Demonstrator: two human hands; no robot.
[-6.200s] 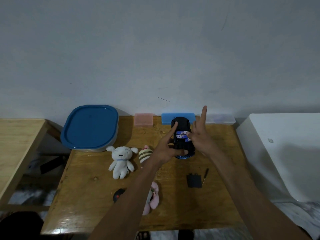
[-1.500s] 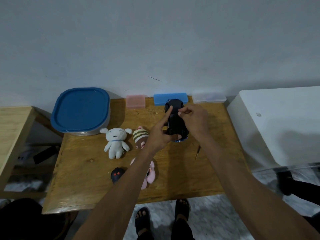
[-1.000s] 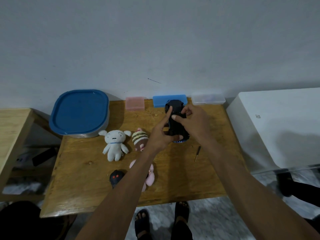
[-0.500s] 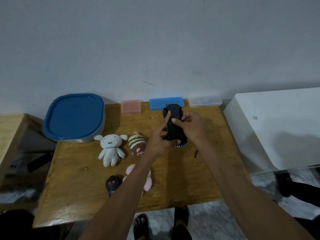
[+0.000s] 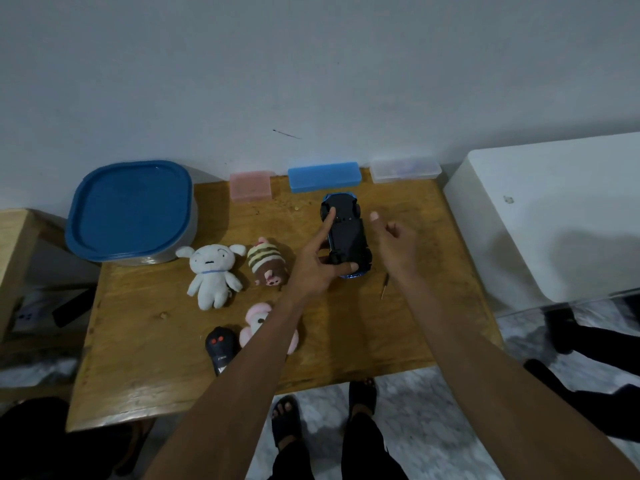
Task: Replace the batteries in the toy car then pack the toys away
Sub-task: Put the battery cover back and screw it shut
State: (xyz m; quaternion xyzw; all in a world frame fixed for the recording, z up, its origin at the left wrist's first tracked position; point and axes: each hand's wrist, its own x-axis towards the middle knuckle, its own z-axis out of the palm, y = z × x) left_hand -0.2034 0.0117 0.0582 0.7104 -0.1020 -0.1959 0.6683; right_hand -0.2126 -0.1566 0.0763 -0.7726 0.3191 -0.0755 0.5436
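The toy car [image 5: 346,237] lies upside down near the desk's [image 5: 145,386] far edge, the left hand [image 5: 317,263] clamped on it. The right hand [image 5: 396,244] hovers beside, grip apart and empty. The battery cover looks closed; next probably the screwdriver [image 5: 384,286] for fastening.

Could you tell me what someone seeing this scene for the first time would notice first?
Two bare arms reach over a wooden table; the left hand holds an upside-down toy car near the far edge, the right hand open beside it. Left of them lie soft toys, including a white plush, and a big blue-lidded tub.
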